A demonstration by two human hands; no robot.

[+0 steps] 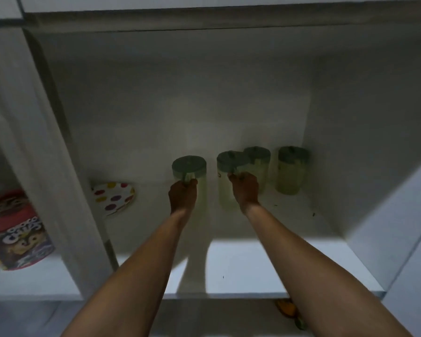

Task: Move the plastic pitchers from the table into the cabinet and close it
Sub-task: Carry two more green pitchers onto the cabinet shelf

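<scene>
Several pale translucent plastic pitchers with green lids stand deep inside the open white cabinet. My left hand is closed around the handle of the leftmost pitcher. My right hand grips the handle of the pitcher beside it. Two more pitchers stand further right near the back wall, one partly behind the held one and one next to the cabinet's right wall. Both of my forearms reach in over the shelf's front edge.
A paper plate with coloured dots lies at the shelf's left back. A vertical divider separates a left compartment holding a chocolate cereal tub. The open cabinet door stands at the right. Something orange and green lies below the shelf.
</scene>
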